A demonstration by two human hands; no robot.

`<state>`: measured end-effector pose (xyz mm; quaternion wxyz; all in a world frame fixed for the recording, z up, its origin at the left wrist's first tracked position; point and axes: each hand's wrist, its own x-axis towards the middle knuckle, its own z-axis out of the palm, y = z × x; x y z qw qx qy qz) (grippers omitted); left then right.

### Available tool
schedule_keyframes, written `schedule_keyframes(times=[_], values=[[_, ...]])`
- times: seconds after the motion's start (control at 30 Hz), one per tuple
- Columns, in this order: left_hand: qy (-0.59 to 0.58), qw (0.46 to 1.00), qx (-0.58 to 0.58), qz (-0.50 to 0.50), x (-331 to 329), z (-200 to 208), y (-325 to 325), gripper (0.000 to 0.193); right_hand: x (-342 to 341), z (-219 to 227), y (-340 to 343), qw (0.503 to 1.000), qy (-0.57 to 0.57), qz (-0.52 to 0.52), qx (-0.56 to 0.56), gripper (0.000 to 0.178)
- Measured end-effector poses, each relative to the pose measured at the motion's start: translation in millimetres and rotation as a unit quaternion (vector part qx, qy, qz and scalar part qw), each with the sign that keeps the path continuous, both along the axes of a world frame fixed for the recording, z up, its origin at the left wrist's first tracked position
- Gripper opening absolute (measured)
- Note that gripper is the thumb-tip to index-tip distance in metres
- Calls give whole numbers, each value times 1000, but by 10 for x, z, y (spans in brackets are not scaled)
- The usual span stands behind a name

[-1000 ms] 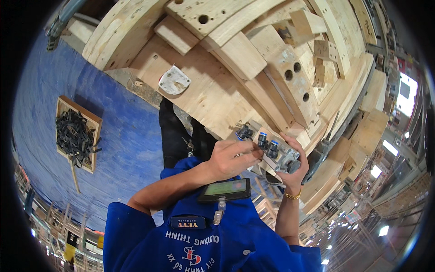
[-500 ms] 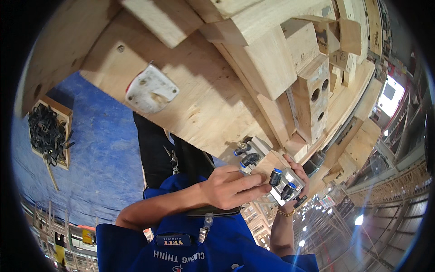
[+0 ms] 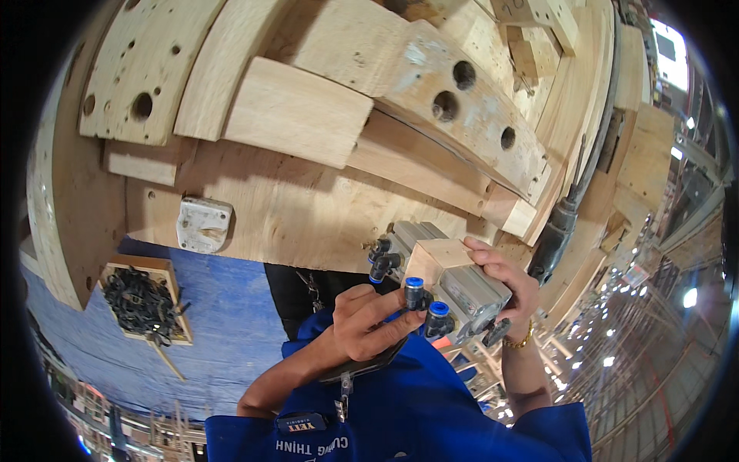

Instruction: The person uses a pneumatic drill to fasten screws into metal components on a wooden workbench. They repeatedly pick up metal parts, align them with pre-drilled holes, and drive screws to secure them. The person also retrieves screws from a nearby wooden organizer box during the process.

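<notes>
A grey metal pneumatic cylinder (image 3: 471, 294) with a pale wooden block (image 3: 437, 258) across its middle rests by the bench's near edge. My right hand (image 3: 512, 286) wraps round its right end, thumb and fingers closed on it. Black elbow push-in fittings with blue rings stick out on its near side. My left hand (image 3: 373, 323) has its fingers bent and closed against one upright fitting (image 3: 416, 294); a second fitting (image 3: 439, 319) stands just right of it. More fittings (image 3: 383, 266) sit at the cylinder's far left end.
Wooden blocks with drilled holes (image 3: 462, 96) are fixed along the wooden bench (image 3: 300, 208). A worn white plate (image 3: 204, 225) lies on its left part. At the right lies a dark power drill (image 3: 556, 235) with a long bit. A wooden box (image 3: 178, 327) of black strips stands lower left.
My view has turned, so the bench blocks appear nearer and the drill now shows fully. Both hands remain on the cylinder, which is turned to show more of its grey side.
</notes>
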<state>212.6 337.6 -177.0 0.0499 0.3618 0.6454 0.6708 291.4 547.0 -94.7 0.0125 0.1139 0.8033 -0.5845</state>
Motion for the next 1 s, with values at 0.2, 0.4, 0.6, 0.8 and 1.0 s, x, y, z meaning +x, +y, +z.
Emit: schedule_keyframes(times=[0.2,0.4,0.6,0.8,1.0], values=[[-2,998,-70,-1,53,242,68,33,-55,203,167,999,6,24,35,60],[10,995,-96,17,89,565,158,31,-30,478,201,994,34,18,106,59],[-41,992,-77,87,258,1012,312,23,97,865,201,996,13,-14,91,65],[-27,991,-103,78,319,1375,290,24,230,1173,229,996,18,-6,93,68],[-22,986,-161,48,265,1741,215,32,356,1319,210,991,71,-27,110,75]])
